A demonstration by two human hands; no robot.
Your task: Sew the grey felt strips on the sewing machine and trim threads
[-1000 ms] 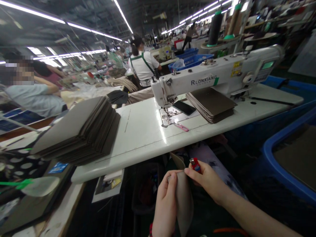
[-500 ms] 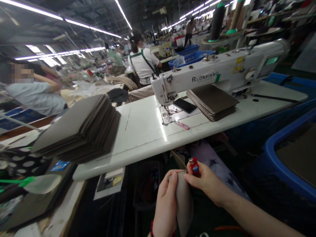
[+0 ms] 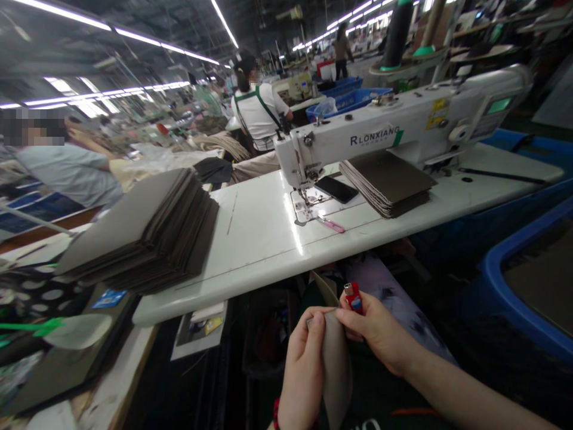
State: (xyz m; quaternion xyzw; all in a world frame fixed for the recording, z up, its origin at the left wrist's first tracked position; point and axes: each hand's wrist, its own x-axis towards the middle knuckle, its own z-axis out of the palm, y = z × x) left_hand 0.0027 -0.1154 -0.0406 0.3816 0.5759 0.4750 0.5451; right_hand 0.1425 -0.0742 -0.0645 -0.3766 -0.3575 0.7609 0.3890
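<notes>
- Currently, 1 fabric piece (image 3: 336, 364) is held by 2 hands, in front of the near edge of the desk (image 3: 255, 236).
- By the left hand (image 3: 303, 361), the grip is kept closed on the fabric piece, which is pinched beneath the thumb.
- In the right hand (image 3: 376, 325), 1 red lighter (image 3: 353, 298) is clasped, its metal top pointed upward; the fabric's upper edge is met by the thumb tip.
- The fabric piece is seen as pale grey-brown, smooth and bent, its lower part left hanging.
- On the desk, 2 stacks of brown panels are counted: a taller stack (image 3: 145, 233) at the left and a lower stack (image 3: 389, 179) beside the arm of 1 sewing machine (image 3: 376, 134).
- Near the needle, 1 phone (image 3: 339, 190) and 1 pink-handled tool (image 3: 332, 224) are laid.
</notes>
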